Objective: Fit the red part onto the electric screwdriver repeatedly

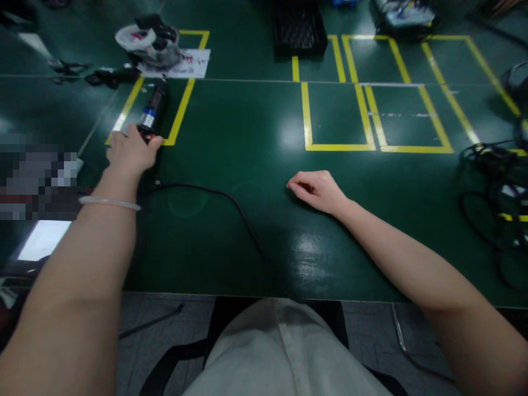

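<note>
On the left of the green table, my left hand (132,151) is closed around the rear end of an electric screwdriver (154,102). The tool is dark with a blue ring, and it lies inside a yellow-taped outline, its tip pointing away from me. A black cord (214,191) curves from near that hand towards the table's front edge. My right hand (317,191) rests on the tabletop right of the middle, its fingers curled in and no object visible in them. The inside of its palm is mostly hidden.
Beyond the screwdriver stands a roll-like bundle (159,44) on a paper with writing (196,63). At the back are a black tray (299,27) and a device with wires (406,19). Coiled black cables (490,159) lie at right. Yellow tape (342,147) marks several rectangles.
</note>
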The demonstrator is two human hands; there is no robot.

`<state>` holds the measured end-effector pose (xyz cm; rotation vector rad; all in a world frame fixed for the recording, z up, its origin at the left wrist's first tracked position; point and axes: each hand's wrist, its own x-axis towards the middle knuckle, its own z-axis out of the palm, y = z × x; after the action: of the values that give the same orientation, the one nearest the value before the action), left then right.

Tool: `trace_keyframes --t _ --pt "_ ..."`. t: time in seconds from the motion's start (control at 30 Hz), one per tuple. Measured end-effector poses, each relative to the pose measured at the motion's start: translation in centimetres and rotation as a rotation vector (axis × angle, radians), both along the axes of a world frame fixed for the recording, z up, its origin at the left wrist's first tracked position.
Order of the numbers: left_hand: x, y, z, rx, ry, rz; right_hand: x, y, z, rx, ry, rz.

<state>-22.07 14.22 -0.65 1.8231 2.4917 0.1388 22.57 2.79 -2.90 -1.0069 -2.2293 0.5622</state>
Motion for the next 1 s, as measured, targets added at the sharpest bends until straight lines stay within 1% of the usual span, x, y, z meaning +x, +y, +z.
trace_keyframes --t 0.1,0.17,0.23,0.27,0.33,0.43,0.5,0.6,0.77,0.87,1.0 --pt "-1.7 1.5 -0.2 -0.032 -0.005 0.099 0.0 0.0 -0.1 -0.003 -0.007 -0.001" --pt "-2.0 1.9 -0.2 -0.052 0.013 0.142 0.0 0.0 -0.1 -0.003 -0.011 -0.005" --pt "-1.7 1.9 -0.3 -0.032 0.063 0.153 0.1 0.0 -0.1 -0.004 -0.014 -0.008" --pt "-1.5 1.8 -0.4 -0.002 0.101 0.137 0.1 0.0 -0.1 -0.005 -0.014 -0.008" --pt "-0.9 1.3 -0.4 0.044 0.166 0.058 0.1 0.0 0.0 -0.009 -0.014 -0.005" --pt "-0.4 0.9 -0.3 0.022 0.184 -0.041 0.1 0.0 0.0 -0.017 -0.012 -0.001" --pt "-0.5 0.9 -0.3 -0.010 0.178 -0.021 0.0 0.0 0.0 -0.024 -0.016 -0.003" --pt "-0.7 1.2 -0.2 0.016 0.191 0.051 0.0 0.0 -0.1 -0.031 -0.022 -0.003" --pt "-0.7 1.1 0.2 0.003 0.177 0.034 -0.2 0.1 -0.2 -0.033 -0.020 0.007" --pt "0.1 0.5 0.3 0.037 0.162 0.062 -0.3 0.3 -0.2 -0.055 0.002 -0.001" --pt "2.2 -1.4 0.3 0.076 0.122 -0.027 -0.3 0.6 0.2 -0.169 0.079 -0.014"
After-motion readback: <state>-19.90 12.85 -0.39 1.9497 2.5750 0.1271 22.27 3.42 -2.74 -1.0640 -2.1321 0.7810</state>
